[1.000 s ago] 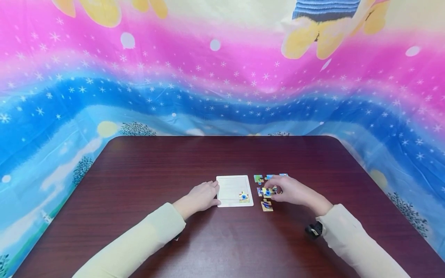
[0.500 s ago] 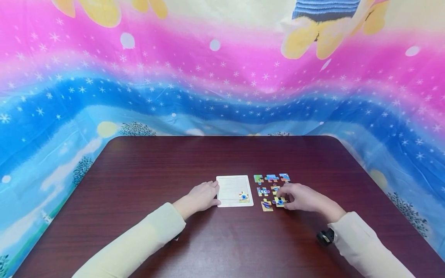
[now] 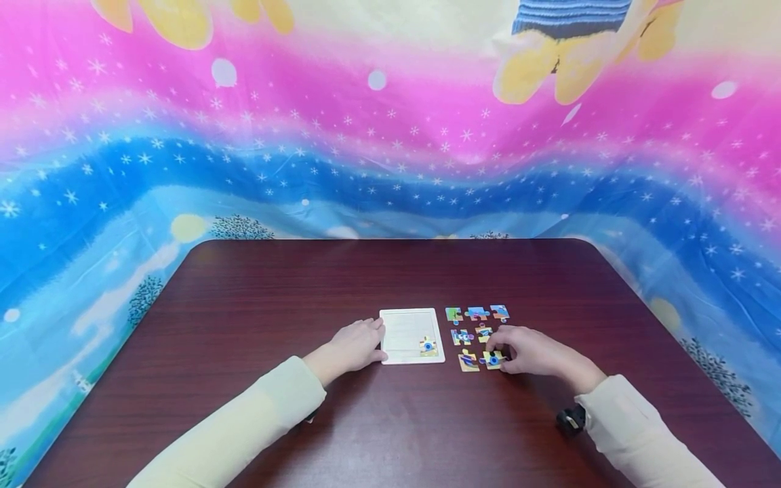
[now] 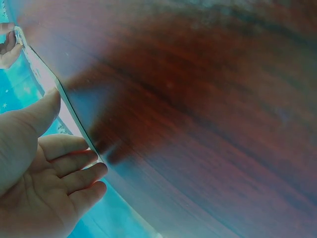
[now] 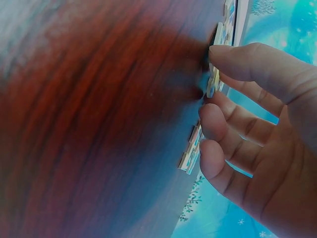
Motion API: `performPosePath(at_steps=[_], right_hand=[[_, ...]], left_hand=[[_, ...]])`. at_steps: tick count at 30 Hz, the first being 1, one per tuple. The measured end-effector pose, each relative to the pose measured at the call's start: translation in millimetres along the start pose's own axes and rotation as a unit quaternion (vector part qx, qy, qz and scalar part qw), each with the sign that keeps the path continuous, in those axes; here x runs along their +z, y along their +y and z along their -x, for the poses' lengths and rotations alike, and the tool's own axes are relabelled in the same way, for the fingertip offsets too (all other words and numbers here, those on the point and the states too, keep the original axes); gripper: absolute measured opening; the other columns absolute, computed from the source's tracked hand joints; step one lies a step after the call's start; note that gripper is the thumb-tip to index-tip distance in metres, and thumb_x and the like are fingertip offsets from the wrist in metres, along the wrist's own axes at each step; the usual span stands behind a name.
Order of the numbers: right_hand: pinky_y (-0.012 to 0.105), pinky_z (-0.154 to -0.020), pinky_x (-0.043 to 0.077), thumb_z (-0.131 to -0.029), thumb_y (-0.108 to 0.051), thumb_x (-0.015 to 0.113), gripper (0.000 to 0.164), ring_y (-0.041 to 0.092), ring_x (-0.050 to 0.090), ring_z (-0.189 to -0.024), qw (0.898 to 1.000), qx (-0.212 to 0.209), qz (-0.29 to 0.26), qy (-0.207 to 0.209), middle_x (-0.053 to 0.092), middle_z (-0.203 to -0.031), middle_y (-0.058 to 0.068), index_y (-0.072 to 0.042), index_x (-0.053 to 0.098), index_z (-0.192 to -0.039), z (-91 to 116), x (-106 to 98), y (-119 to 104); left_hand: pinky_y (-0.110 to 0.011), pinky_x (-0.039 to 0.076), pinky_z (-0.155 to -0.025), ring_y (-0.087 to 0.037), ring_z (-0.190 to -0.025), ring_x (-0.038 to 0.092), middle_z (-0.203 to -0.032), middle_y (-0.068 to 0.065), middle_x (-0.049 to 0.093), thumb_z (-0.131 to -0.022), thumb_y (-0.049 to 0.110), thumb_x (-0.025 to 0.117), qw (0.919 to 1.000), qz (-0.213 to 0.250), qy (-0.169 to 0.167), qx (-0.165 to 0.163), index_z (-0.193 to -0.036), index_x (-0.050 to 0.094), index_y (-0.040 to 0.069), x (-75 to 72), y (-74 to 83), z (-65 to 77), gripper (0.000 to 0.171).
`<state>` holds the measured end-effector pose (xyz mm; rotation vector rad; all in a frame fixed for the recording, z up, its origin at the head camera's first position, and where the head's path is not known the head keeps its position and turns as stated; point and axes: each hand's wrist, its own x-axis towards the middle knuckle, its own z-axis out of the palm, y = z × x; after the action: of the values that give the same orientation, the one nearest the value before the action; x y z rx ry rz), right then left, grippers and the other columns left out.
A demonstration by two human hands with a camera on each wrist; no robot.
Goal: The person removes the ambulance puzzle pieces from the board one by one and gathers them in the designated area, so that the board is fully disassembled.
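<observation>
In the head view my left hand (image 3: pixel 355 344) rests against the left edge of a white square puzzle tray (image 3: pixel 399 359), fingers fairly straight. One puzzle piece with a blue round shape (image 3: pixel 428 346) lies in the tray's lower right corner. Right of the tray, my right hand (image 3: pixel 529 350) pinches another puzzle piece with a blue circle (image 3: pixel 493 360), low at the table. The right wrist view shows thumb and fingertips at this piece (image 5: pixel 213 83); its underside is partly visible. In the left wrist view the left hand's thumb and fingertips (image 4: pixel 100 168) touch the tray's edge.
Several loose puzzle pieces lie in rough rows right of the tray, among them a green one (image 3: pixel 453 314), a purple one (image 3: pixel 462 337) and a tan one (image 3: pixel 468 361). The dark wooden table (image 3: pixel 293 285) ends at a colourful curtain (image 3: pixel 390 169).
The right hand has moved right and toward the front with the blue-circled puzzle piece, down to the right of the tan one. The left hand and the tray stay put.
</observation>
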<state>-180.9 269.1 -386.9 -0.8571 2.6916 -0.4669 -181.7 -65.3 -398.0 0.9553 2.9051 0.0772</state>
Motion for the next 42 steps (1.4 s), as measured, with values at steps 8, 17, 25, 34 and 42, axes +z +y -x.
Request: performPosePath(at_steps=[8, 17, 25, 34, 42], right_hand=[[0.023, -0.051, 0.041, -0.077, -0.01, 0.073, 0.026, 0.009, 0.042, -0.061, 1.0, 0.007, -0.008, 0.0, 0.052, -0.092, -0.004, -0.016, 0.063, -0.1, 0.6, 0.7, -1.7], [0.023, -0.052, 0.041, -0.076, -0.013, 0.075, 0.027, 0.011, 0.044, -0.066, 1.0, 0.015, 0.001, 0.004, 0.053, -0.093, -0.005, -0.017, 0.063, -0.1, -0.4, 1.3, -1.7], [0.024, -0.056, 0.044, -0.073, -0.008, 0.074, 0.027, 0.013, 0.049, -0.07, 0.999, -0.019, 0.011, 0.035, 0.058, -0.091, -0.003, -0.011, 0.066, -0.099, -9.2, -3.2, -7.7], [0.025, -0.061, 0.049, -0.075, -0.01, 0.073, 0.025, 0.016, 0.055, -0.076, 0.997, -0.045, 0.023, 0.054, 0.06, -0.094, -0.002, -0.011, 0.066, -0.098, -26.4, -3.6, -24.8], [0.022, -0.055, 0.044, -0.077, -0.01, 0.071, 0.024, 0.013, 0.049, -0.069, 0.996, -0.06, 0.027, 0.058, 0.058, -0.089, -0.002, -0.011, 0.066, -0.1, -42.0, 1.5, -37.8]], left_hand=[[-0.037, 0.034, -0.103, -0.03, -0.122, 0.043, -0.133, -0.018, 0.047, -0.086, 0.034, 0.063, 0.9999, 0.009, -0.006, -0.011, -0.122, 0.054, -0.004, -0.8, 0.8, 0.7, 0.053], [-0.037, 0.033, -0.103, -0.03, -0.123, 0.043, -0.133, -0.017, 0.047, -0.086, 0.035, 0.062, 0.9999, 0.001, -0.012, -0.012, -0.122, 0.053, -0.003, 0.2, 0.6, 0.0, 0.053], [-0.036, 0.034, -0.102, -0.03, -0.122, 0.044, -0.132, -0.017, 0.047, -0.086, 0.035, 0.063, 0.9999, -0.002, -0.008, -0.01, -0.121, 0.054, -0.003, 1.5, 0.0, -0.9, 0.052], [-0.036, 0.034, -0.103, -0.03, -0.122, 0.044, -0.133, -0.017, 0.047, -0.086, 0.036, 0.063, 0.9999, -0.004, -0.009, -0.009, -0.121, 0.054, -0.003, 2.3, -0.2, -1.3, 0.053], [-0.036, 0.034, -0.102, -0.03, -0.121, 0.044, -0.132, -0.017, 0.048, -0.086, 0.036, 0.062, 0.9999, -0.007, -0.007, -0.008, -0.119, 0.055, -0.002, 1.5, -0.1, -1.0, 0.051]])
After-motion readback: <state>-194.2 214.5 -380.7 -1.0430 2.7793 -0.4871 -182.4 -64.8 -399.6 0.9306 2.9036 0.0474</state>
